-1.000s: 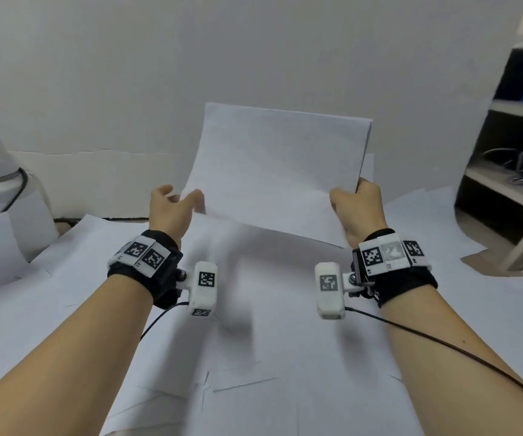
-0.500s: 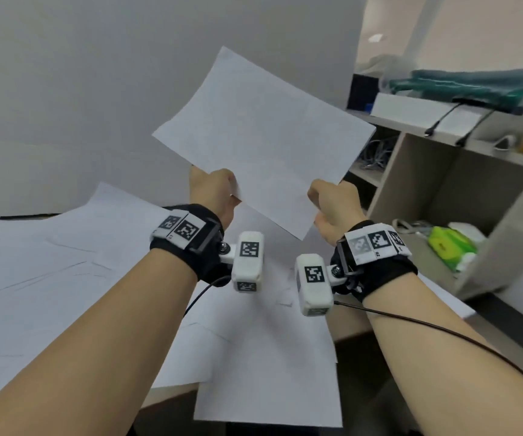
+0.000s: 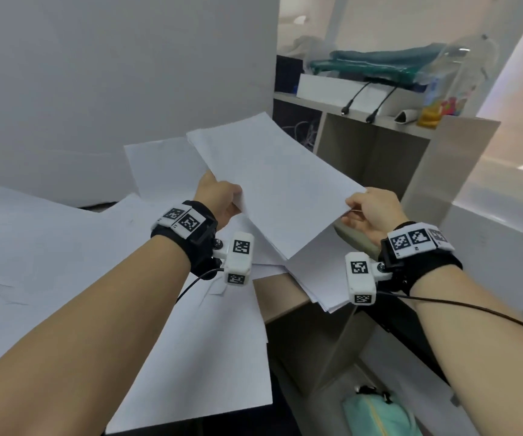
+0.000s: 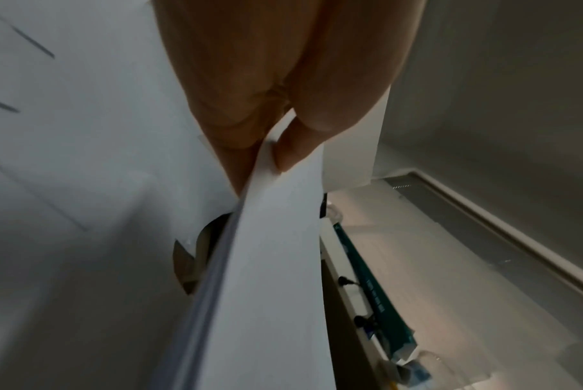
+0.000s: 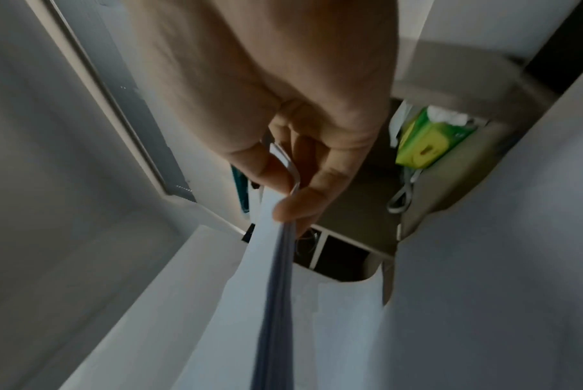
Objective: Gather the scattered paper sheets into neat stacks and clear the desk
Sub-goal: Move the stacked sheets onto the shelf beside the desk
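Note:
A thin stack of white paper sheets hangs tilted above the desk's right end. My left hand pinches its left edge and my right hand pinches its right edge. The left wrist view shows the stack edge-on between thumb and fingers, and the right wrist view shows the stack likewise under my fingers. Several loose sheets cover the desk. A small pile juts over the desk's right edge beneath the held stack.
A beige shelf unit stands right of the desk with cables, a white box and green items on top. A green tissue pack sits on a lower shelf. A mint bag lies on the floor. A grey wall is behind.
Both hands have carried the stack to the right and tipped it from upright down to a flatter tilt over the desk's right end. The view has swung right and down.

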### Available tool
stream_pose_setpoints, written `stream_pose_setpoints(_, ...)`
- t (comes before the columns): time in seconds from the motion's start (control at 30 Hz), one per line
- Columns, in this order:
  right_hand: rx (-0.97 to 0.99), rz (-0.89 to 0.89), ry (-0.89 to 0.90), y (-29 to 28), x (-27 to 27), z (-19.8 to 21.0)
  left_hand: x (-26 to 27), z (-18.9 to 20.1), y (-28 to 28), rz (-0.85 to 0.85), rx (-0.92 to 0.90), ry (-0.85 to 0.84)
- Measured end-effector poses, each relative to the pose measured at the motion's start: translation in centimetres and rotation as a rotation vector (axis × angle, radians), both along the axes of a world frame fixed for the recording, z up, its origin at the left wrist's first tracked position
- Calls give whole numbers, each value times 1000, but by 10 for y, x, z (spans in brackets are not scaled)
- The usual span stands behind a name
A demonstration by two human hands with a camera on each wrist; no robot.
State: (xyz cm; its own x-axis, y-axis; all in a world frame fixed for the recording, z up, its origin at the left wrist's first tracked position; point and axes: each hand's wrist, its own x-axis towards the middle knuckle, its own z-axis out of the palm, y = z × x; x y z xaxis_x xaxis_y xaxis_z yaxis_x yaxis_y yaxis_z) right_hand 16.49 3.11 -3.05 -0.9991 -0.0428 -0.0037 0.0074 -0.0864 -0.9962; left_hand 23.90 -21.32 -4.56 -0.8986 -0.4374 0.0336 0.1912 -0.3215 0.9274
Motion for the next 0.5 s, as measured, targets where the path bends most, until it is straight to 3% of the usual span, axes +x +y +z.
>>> stream_pose_setpoints(0.1, -23, -112, -12, 28, -22, -20, -22, -8, 19, -146, 10, -93)
stream_pose_setpoints(0.2, -143, -214, -126, 53, -42, -41, -41, -26, 17, -155, -61, -274)
stream_pose_setpoints(0.27, -138, -221, -185, 65, -52, -57, -49, -42, 8, -118, -442, -435)
stream_pose_setpoints(0.37, -134, -214, -243, 74, -62, -79, -56, -69, 1, -264, -1147, -668)
stream_pose_setpoints(0.43, -207, -267, -282, 78, -66, -91, -58, -82, 10, -373, -1410, -791)
stream_pose_setpoints(0.5, -289, -348, -321, 81, -66, -100, -62, -92, 20, -377, -1553, -844)
